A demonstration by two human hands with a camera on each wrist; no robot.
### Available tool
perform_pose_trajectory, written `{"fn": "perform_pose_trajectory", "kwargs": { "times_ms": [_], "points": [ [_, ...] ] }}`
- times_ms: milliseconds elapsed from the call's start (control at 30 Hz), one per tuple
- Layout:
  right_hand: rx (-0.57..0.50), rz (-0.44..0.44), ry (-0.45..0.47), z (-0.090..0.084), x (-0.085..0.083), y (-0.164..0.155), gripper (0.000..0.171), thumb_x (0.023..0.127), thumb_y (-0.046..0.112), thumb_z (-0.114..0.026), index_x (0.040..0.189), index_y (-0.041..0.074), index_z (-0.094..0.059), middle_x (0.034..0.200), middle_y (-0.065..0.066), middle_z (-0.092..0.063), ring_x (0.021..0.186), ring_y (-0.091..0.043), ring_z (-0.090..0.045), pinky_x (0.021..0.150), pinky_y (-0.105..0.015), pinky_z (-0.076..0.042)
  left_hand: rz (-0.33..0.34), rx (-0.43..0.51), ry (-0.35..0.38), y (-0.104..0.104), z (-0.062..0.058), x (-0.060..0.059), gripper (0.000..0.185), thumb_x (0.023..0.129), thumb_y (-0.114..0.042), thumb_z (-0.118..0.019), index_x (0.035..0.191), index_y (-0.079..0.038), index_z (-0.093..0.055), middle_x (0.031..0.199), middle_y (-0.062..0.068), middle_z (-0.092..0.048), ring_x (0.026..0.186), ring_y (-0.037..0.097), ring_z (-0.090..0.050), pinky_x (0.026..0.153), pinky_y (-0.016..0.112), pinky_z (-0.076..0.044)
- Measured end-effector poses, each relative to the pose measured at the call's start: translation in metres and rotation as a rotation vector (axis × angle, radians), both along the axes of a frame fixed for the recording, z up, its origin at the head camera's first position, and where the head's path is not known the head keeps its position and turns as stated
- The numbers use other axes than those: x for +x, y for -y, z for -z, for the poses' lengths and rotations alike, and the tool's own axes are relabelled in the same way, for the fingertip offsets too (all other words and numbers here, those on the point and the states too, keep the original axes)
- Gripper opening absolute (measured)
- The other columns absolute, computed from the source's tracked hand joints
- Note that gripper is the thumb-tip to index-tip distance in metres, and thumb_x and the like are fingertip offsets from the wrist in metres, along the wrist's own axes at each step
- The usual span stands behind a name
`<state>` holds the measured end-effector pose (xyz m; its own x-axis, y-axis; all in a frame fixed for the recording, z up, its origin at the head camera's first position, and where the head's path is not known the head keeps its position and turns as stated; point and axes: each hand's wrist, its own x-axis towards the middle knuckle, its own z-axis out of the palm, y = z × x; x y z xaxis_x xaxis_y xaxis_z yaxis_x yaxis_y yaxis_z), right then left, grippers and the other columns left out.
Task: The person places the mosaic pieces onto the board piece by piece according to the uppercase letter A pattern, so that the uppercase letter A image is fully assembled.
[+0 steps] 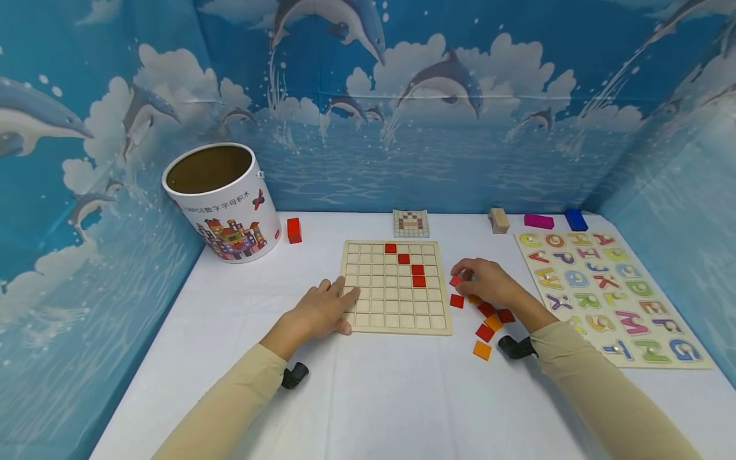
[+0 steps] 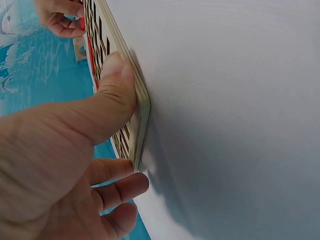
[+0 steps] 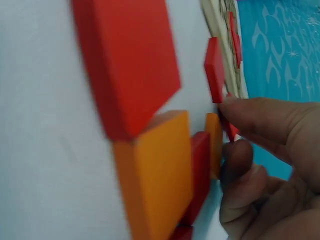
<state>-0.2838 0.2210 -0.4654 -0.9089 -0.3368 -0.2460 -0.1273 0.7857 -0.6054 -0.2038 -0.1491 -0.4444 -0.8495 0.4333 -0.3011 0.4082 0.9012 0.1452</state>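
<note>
Shown: left hand (image 1: 322, 310) flat, fingers straight, on near-left corner of grid board (image 1: 397, 287), seemingly steadying it; right hand (image 1: 489, 283) beside board's right edge, pinching red tile (image 1: 457, 280) from loose tiles (image 1: 485, 322) under palm.

A white cylindrical toy bucket (image 1: 221, 201), open at the top and printed with coloured buildings, was seen at the far left of the white table (image 1: 368, 396). A red block (image 1: 294, 230) was stood just to its right. A small pattern card (image 1: 411, 223) was laid at the far edge, near the backdrop. Further right, a plain wooden block (image 1: 499, 220), a magenta block (image 1: 538, 221) and a blue block (image 1: 575, 219) were lined up along the far edge. An alphabet puzzle board (image 1: 609, 297) filled with coloured letters was laid at the right side. The table was enclosed by a blue dolphin-printed backdrop (image 1: 448, 128).
</note>
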Motion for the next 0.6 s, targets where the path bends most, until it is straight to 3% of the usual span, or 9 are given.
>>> {"fn": "perform_pose_trajectory", "kwargs": {
  "times_ms": [400,600],
  "points": [
    [-0.015,0.11,0.035,-0.0016,-0.0036,-0.0029,0.035,0.095,0.024,-0.073,0.125,0.012,-0.059,0.101,-0.014,-0.059,0.082,-0.026,-0.057,0.069,-0.033,-0.051,0.003,-0.005,0.0,0.0014,0.0036,-0.0012,0.085,0.089,-0.047,-0.071,0.16,-0.02,-0.035,0.165,0.02,-0.026,0.144,0.038,-0.033,0.113,0.052,-0.034],
    [-0.163,0.217,0.123,-0.0042,-0.005,-0.0009,0.043,0.094,0.028,-0.075,0.129,0.011,-0.058,0.099,-0.013,-0.062,0.074,-0.026,-0.057,0.065,-0.031,-0.05,-0.004,0.001,0.003,0.0013,0.0015,-0.0009,0.085,0.089,-0.046,-0.072,0.16,-0.02,-0.035,0.166,0.02,-0.025,0.145,0.038,-0.031,0.114,0.053,-0.033]
  ]
}}
